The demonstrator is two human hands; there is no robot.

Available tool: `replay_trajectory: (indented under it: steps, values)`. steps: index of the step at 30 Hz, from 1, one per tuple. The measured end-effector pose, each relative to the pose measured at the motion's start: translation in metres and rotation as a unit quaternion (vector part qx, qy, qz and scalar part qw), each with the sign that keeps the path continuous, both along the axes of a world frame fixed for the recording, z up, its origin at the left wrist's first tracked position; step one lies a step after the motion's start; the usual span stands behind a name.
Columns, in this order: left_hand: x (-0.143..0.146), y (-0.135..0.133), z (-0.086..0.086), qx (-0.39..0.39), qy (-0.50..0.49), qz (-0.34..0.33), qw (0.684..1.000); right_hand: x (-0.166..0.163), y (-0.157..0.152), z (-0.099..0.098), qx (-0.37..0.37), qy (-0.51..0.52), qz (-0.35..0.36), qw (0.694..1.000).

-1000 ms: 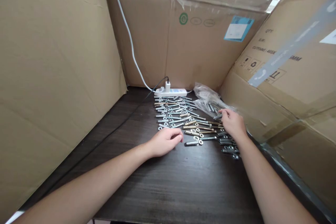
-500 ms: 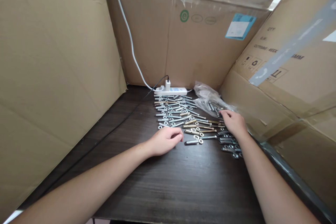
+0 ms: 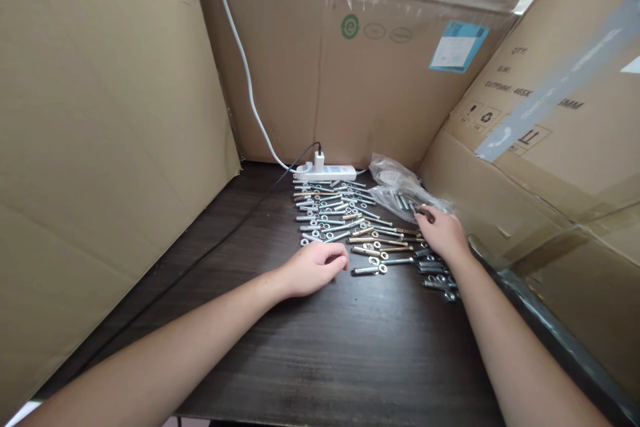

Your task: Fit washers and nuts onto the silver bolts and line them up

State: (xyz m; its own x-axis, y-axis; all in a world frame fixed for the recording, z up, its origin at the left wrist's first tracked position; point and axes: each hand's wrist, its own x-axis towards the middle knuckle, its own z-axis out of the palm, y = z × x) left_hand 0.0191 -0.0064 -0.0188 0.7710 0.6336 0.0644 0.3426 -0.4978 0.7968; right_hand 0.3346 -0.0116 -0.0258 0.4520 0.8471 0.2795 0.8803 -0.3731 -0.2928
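Observation:
My left hand [image 3: 317,268] rests on the dark table, its fingers curled in and closed, with nothing visible in them. Just beyond it lie rows of metal expansion bolts [image 3: 365,250] with loose washers [image 3: 383,269], some silver and some brass-coloured. My right hand [image 3: 444,232] reaches to the front edge of a clear plastic bag [image 3: 395,177]. Its thumb and forefinger are bent together by dark metal pieces; what they pinch, if anything, cannot be made out. More metal sleeves [image 3: 403,201] show at the bag's mouth. Beneath the right wrist sits a heap of darker bolts and nuts [image 3: 439,283].
A white power strip [image 3: 333,173] with a plugged-in charger [image 3: 319,161] stands behind the bolts. A black cable [image 3: 220,241] runs across the table [image 3: 320,353] to the left. Cardboard walls [image 3: 280,67] enclose the left, back and right sides.
My right hand has shifted very slightly at the bag's edge, its fingers opening a little around the dark pieces. My left hand has stayed in place.

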Motion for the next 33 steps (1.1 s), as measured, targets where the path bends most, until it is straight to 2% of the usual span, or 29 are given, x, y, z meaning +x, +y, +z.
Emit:
replay_trajectory:
  steps: [5,13,19,24,29,33]
  values:
    - [0.000,0.001,-0.001,0.003,-0.001,-0.004,1.000,0.003,0.001,-0.003,0.002,-0.017,0.020,1.000]
    - [0.000,0.000,0.000,-0.002,0.004,-0.005,1.000,0.008,0.001,-0.008,0.010,0.013,0.021,1.000]
    - [-0.001,0.000,0.000,-0.004,0.005,-0.005,1.000,0.004,-0.002,-0.002,0.034,0.024,0.005,0.999]
    - [0.000,0.000,-0.001,-0.003,0.001,-0.005,1.000,0.000,-0.003,0.004,0.011,0.090,-0.003,0.996]
    - [0.000,0.000,-0.001,-0.006,-0.007,-0.006,1.000,0.000,-0.004,0.005,0.002,0.089,-0.020,0.996]
    - [0.000,-0.001,0.000,0.005,-0.021,0.001,1.000,0.000,-0.004,0.005,0.039,0.078,0.004,0.996]
